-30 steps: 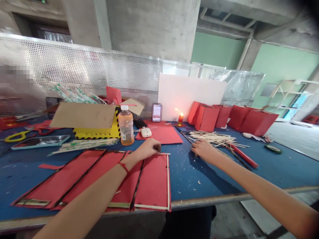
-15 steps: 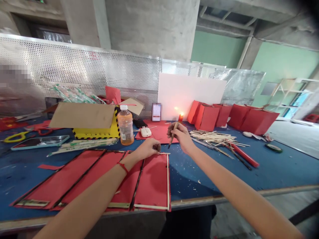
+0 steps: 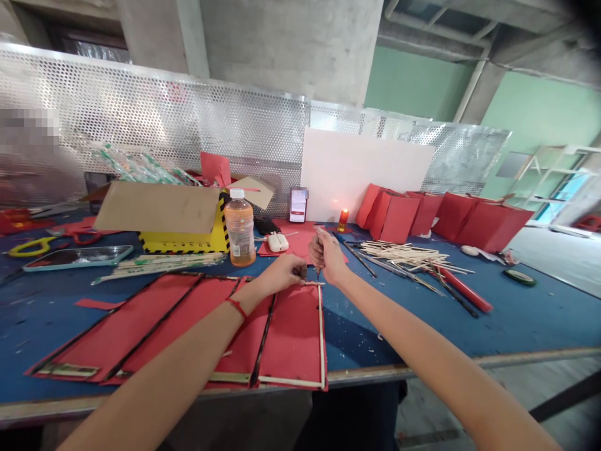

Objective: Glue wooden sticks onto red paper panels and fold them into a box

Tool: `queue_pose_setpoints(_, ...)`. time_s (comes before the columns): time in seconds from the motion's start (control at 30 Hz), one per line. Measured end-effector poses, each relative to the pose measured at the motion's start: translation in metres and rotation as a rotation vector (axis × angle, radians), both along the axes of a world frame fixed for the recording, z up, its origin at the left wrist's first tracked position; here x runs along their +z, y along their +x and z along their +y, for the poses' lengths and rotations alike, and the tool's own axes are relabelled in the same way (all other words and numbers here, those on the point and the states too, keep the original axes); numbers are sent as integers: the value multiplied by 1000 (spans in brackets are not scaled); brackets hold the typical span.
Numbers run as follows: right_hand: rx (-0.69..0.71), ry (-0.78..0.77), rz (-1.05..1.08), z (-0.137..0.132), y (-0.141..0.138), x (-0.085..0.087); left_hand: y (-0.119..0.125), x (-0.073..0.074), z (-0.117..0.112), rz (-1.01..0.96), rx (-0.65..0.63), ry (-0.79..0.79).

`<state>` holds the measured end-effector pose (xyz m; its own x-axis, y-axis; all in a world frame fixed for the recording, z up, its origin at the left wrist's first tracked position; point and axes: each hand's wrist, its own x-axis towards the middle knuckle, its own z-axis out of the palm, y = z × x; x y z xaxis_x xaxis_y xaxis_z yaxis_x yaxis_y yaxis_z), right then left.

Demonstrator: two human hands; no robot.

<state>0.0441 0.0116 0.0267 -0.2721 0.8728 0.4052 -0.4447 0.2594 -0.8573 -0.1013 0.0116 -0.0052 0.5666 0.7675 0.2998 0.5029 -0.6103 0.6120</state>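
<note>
A red paper panel [image 3: 295, 332] lies near the table's front edge, divided by dark strips and edged with pale wooden sticks. At its far right corner, my left hand [image 3: 284, 274] pinches a thin wooden stick [image 3: 313, 284] along the top edge. My right hand [image 3: 327, 257] is closed around a slim tool [image 3: 318, 274], held upright with its dark tip down at that stick near its right end. Most of the tool is hidden in my fist, so its exact kind is unclear.
A lit red candle [image 3: 344, 218] stands beyond my right hand, near several red paper boxes [image 3: 397, 216]. Loose sticks [image 3: 408, 255] and a red rod [image 3: 464, 288] lie right. A drink bottle [image 3: 240, 228], earphone case [image 3: 277, 242], phone [image 3: 297, 205] and yellow-handled scissors [image 3: 32, 247] are around.
My right hand has come down and left, bringing the tool's tip from above the table to the stick's end, and its grip has become a fist. The left hand stays at the panel's corner.
</note>
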Motion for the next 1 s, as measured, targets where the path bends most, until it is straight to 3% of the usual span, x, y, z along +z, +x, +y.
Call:
queue_pose_setpoints(0.33, -174, -5, 50, -3, -2, -3, 0, -3, 4, -23, -25, -34)
queue_pose_setpoints(0.9, -219, -8, 43, -4, -2, 5, 0, -2, 4, 17, 8, -14)
queue_pose_setpoints(1.0, -213, -12, 72, -7, 4, 13, 0, 1, 1, 31, 5, 5)
